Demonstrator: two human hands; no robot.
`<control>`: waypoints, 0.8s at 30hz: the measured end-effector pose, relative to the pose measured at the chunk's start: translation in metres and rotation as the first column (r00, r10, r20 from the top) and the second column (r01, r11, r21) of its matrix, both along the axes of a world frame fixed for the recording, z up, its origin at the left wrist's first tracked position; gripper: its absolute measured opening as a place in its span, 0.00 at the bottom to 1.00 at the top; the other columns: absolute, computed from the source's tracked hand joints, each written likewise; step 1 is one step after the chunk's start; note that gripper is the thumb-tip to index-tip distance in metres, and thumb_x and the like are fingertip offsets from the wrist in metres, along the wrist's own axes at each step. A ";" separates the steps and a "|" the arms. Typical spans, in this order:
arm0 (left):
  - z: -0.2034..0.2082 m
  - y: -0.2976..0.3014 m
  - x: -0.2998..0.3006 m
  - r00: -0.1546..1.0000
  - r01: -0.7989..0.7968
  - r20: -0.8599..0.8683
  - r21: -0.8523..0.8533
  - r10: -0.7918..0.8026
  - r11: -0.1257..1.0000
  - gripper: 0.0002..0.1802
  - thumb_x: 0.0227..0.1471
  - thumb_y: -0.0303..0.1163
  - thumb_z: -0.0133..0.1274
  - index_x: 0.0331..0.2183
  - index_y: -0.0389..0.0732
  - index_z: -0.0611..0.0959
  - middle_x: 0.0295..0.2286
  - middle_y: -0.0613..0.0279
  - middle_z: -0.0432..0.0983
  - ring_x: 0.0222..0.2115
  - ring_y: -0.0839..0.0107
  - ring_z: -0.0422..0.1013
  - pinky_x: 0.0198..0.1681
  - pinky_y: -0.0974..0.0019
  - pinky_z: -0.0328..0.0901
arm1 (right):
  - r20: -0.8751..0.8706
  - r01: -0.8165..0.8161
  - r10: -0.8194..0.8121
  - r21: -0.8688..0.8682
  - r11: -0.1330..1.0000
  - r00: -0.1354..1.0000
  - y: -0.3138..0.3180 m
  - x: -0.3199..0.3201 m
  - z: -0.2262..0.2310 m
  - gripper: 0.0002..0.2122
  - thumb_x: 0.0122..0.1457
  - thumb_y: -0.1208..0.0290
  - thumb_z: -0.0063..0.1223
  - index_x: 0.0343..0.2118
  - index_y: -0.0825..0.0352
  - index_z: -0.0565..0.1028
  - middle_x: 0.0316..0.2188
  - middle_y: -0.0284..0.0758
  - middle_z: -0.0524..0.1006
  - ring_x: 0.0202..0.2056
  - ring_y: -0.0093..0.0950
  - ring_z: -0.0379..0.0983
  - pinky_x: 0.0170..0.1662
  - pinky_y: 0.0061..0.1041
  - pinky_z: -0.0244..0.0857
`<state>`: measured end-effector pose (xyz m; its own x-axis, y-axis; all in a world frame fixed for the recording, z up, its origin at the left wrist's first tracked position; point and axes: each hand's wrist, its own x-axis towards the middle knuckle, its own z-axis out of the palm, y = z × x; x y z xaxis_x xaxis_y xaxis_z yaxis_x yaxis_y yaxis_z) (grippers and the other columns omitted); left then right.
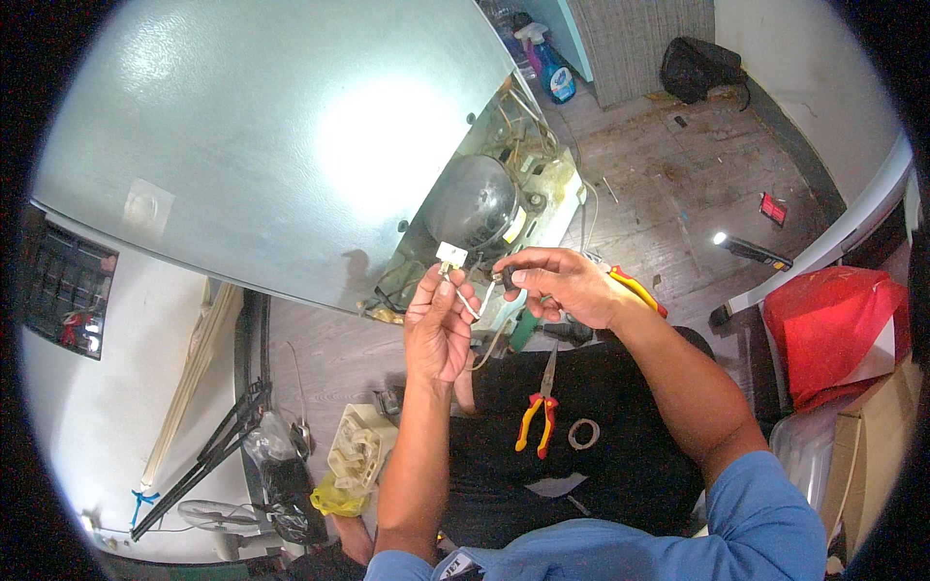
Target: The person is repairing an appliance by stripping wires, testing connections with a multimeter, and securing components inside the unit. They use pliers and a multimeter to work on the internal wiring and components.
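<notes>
My left hand [436, 329] is raised in front of a black compressor [473, 201], pinching a small white block-shaped part [451, 254] with metal terminals. A short white wire [471, 302] runs down beside its fingers. Just to the right, my right hand [567, 283] is closed on a small black part [508, 277] with a metal piece at its left end. The two parts are close but apart. Long-nose pliers [538, 421] with yellow and red handles lie on the dark cloth over my lap, beside a pale ring [583, 434]. A second yellow-and-red-handled tool [639, 290] is partly hidden behind my right wrist.
A large pale appliance panel [262, 145] fills the upper left, with the open compressor bay at its corner. On the floor at right are a lit flashlight [754, 252] and a red packet [773, 208]. A white plastic housing [360, 447] stands left; a red bag [823, 329] sits right.
</notes>
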<state>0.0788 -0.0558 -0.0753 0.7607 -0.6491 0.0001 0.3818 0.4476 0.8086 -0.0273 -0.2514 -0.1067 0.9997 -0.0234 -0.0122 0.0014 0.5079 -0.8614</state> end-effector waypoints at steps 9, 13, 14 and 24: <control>-0.002 0.002 -0.003 1.000 -0.005 -0.025 -0.022 0.004 1.000 0.14 0.58 0.25 0.54 0.48 0.40 0.78 0.39 0.56 0.80 0.36 0.69 0.77 0.41 0.64 0.74 | 0.009 -0.041 0.042 -0.103 0.994 0.999 -0.001 0.000 -0.002 0.20 0.62 0.61 0.53 0.54 0.64 0.73 0.37 0.31 0.79 0.27 0.18 0.71 0.26 0.18 0.64; -0.004 0.005 -0.002 1.000 -0.013 -0.023 -0.028 0.012 1.000 0.14 0.58 0.24 0.54 0.47 0.40 0.78 0.38 0.56 0.80 0.36 0.68 0.77 0.41 0.63 0.74 | 0.029 -0.061 0.064 -0.098 0.993 0.998 -0.001 -0.001 0.001 0.19 0.61 0.65 0.53 0.54 0.63 0.74 0.37 0.32 0.80 0.27 0.17 0.70 0.25 0.17 0.64; -0.003 0.005 -0.002 1.000 -0.016 -0.026 -0.034 0.015 0.999 0.14 0.59 0.24 0.54 0.47 0.41 0.78 0.38 0.56 0.80 0.36 0.68 0.77 0.41 0.63 0.74 | 0.031 -0.062 0.065 -0.088 0.994 0.997 -0.001 -0.001 0.001 0.19 0.61 0.65 0.54 0.54 0.63 0.73 0.37 0.32 0.80 0.27 0.17 0.70 0.25 0.17 0.63; 0.015 0.015 -0.015 0.998 -0.061 0.018 -0.064 0.062 0.996 0.15 0.58 0.24 0.55 0.47 0.41 0.77 0.37 0.56 0.80 0.35 0.68 0.77 0.40 0.64 0.75 | 0.056 -0.095 0.096 -0.015 0.995 0.994 0.004 -0.004 0.008 0.18 0.62 0.72 0.54 0.54 0.69 0.71 0.39 0.37 0.79 0.24 0.16 0.70 0.24 0.16 0.62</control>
<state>0.0637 -0.0404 -0.0600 0.7984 -0.5996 0.0555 0.3362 0.5202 0.7851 -0.0318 -0.2479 -0.0990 0.9964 0.0727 0.0444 0.0024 0.4973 -0.8675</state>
